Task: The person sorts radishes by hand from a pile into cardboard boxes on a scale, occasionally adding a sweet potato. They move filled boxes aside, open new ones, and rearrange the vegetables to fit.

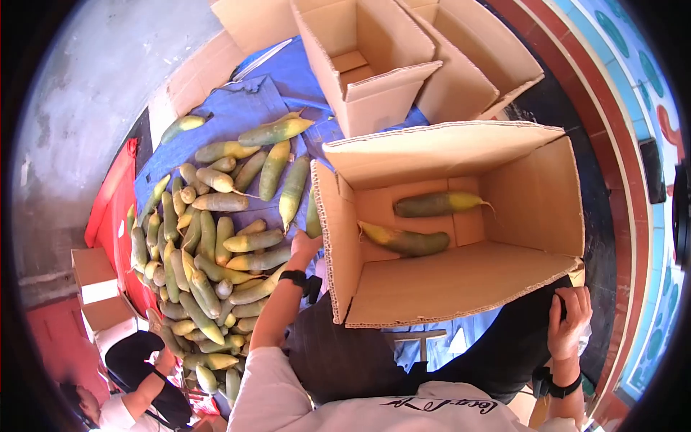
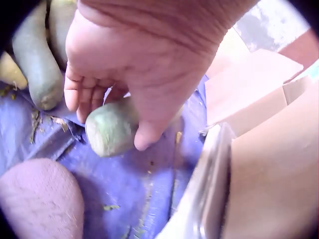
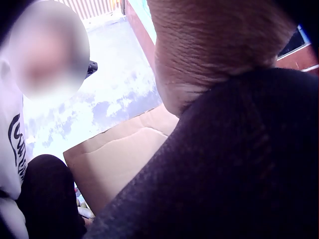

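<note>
In the left wrist view my left hand (image 2: 144,64) curls over a green radish (image 2: 110,130), its thumb along one side and its fingers at the other. The radish's blunt end shows, while the palm hides much of the rest. The head view has this left hand (image 1: 306,247) beside the near-left wall of an open cardboard box (image 1: 461,291). Inside that box lie two radishes, one green with a yellowish tip (image 1: 435,204) and another below it (image 1: 410,241). My right hand (image 1: 571,322) rests on my right knee, loosely bent and holding nothing.
A large heap of green radishes (image 1: 205,237) covers the blue sheet (image 1: 263,97) on the left. More open cardboard boxes (image 1: 389,108) stand beyond the box in front of me. Another person (image 1: 144,396) is at the lower left, near the heap.
</note>
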The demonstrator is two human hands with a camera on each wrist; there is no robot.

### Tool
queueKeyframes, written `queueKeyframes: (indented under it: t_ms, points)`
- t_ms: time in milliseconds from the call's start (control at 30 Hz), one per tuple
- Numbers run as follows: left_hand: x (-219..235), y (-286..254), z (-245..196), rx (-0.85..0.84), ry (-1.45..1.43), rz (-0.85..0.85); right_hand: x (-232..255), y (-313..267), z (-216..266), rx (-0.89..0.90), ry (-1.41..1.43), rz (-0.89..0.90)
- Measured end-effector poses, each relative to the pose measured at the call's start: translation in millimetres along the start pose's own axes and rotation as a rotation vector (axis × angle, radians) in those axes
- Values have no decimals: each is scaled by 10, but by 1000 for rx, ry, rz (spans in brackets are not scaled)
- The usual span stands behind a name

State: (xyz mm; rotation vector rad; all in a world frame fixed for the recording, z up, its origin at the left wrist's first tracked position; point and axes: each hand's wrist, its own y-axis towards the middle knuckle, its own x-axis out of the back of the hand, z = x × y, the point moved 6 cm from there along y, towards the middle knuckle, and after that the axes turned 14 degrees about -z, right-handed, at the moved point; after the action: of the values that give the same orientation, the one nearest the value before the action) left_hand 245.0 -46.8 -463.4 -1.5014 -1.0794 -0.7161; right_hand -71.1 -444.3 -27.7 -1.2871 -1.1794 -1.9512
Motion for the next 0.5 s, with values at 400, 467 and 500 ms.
queueKeyframes:
  t_ms: [400,467,500]
  points:
    - [2050,-1525,62,263,-1352,10,122,-176,-117,-1,114,-123]
    - [2515,-1790,-11,124,-1426,-130,149,-202,-147,-3,110,-156]
    - [2756,-1925,-94,23,-1427,-164,158,-207,-156,1,120,-168]
